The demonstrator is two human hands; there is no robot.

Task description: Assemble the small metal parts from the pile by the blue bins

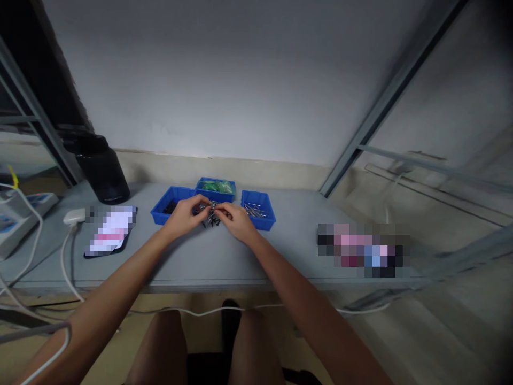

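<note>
A pile of small metal and black parts is lying between the left hand and the right hand, just beside both sets of fingertips, neither being clearly nearer. Fingers are curling toward thumbs; whether they are gripping anything cannot be told. Parts are pointing variously, some black ends toward the person, sharing no single long axis

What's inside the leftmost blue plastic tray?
Small dark pieces lie in the leftmost blue plastic tray. The bare left hand covers its right part, so whatever is there is hidden.
</note>
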